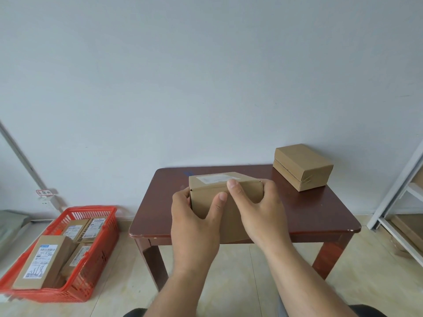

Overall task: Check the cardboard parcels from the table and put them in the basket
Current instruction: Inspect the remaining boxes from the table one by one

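Desk (309,209): one parcel on its far right corner (302,167). Basket (103,243) on the floor, left: we count four parcels (42,261). Held parcel (206,197) above the desk front, between both grips: left hand (194,223), right hand (258,207), thumbs on its near face.

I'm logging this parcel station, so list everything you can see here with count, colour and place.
held parcel: one, brown with a white label on top, in both hands above the table's near side
taped parcel: one, brown, table's far right corner
table: one, dark red-brown, centre
basket: one, red, on the floor left of the table
basket parcels: at least four, brown with white labels, inside the basket
shelf: one, white frame, right edge
left hand: one, grips the held parcel's left end
right hand: one, grips its right end
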Demonstrator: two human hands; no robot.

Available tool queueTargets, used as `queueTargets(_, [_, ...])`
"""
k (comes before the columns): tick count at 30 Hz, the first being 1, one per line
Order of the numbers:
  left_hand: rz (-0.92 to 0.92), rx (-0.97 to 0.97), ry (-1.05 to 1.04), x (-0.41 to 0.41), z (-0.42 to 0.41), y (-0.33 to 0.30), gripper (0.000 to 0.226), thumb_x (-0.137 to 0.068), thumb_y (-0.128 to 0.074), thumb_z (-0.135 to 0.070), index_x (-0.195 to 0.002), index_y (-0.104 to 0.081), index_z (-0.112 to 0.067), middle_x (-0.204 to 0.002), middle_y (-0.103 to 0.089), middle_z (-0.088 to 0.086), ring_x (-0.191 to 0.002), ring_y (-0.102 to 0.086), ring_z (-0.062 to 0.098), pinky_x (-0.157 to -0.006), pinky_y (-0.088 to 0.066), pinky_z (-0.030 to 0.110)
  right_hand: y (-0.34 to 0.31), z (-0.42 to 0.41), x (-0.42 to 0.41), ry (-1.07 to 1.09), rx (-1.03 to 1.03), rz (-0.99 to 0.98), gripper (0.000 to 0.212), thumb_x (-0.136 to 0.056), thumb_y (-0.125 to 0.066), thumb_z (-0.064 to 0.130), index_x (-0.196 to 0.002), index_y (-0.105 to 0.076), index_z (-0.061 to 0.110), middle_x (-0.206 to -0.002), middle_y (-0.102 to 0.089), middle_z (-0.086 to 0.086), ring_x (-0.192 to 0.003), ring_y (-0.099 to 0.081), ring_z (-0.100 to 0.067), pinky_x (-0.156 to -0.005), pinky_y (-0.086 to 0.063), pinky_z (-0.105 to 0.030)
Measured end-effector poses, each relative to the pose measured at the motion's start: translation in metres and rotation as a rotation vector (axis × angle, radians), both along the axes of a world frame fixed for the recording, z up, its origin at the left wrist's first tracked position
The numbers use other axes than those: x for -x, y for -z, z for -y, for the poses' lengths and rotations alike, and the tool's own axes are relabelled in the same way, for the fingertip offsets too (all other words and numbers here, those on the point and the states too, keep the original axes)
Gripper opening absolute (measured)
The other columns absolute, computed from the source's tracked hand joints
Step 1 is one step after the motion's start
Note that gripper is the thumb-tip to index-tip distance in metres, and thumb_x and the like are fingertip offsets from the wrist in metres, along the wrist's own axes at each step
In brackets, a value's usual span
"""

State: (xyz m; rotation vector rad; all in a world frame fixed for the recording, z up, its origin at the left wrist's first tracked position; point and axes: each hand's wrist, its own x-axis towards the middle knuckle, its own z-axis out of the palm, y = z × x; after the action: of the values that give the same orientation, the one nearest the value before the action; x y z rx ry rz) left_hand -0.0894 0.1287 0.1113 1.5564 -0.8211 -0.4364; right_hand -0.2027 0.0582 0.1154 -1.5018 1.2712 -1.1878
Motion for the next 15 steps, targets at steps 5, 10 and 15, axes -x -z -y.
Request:
queueTargets(5, [-0.052, -0.027, 0.060, -0.005, 0.001, 0.000, 0.042, -0.083, -0.076, -0.061, -0.110, -0.046, -0.050, -0.112, -0.066, -0.020, -0.094, -0.063, -0.012, -0.071, -0.050, 0.019, 0.007, -0.006, 0.000, -0.002, 0.013, 0.063, 0.069, -0.079, -0.077, 0.070, -0.135, -0.057, 0.035, -0.125, -0.068, 0.018, -0.116, -0.063, -0.001, -0.095, -0.052, -0.027])
queueTargets(10, [-0.183, -0.026, 0.061, -0.008, 0.001, -0.003, 0.045, -0.085, -0.075, -0.060, -0.116, -0.046, -0.043, -0.108, -0.067, -0.014, -0.097, -0.066, 0.003, -0.082, -0.059, 0.039, 0.013, -0.013, -0.005, -0.034, -0.008, 0.092, 0.053, -0.081, -0.085, 0.053, -0.121, -0.051, 0.044, -0.124, -0.065, 0.018, -0.113, -0.062, 0.003, -0.088, -0.053, -0.023])
queueTargets(15, [-0.154, -0.018, 0.085, -0.004, -0.003, 0.002, 0.051, -0.088, -0.080, -0.043, -0.122, -0.043, -0.035, -0.108, -0.064, -0.019, -0.086, -0.060, -0.019, -0.073, -0.049, 0.024, 0.008, -0.007, -0.001, -0.153, -0.156, 0.132, 0.057, -0.081, -0.087, 0.040, -0.122, -0.047, 0.034, -0.114, -0.064, 0.022, -0.093, -0.060, 0.015, -0.068, -0.044, -0.013])
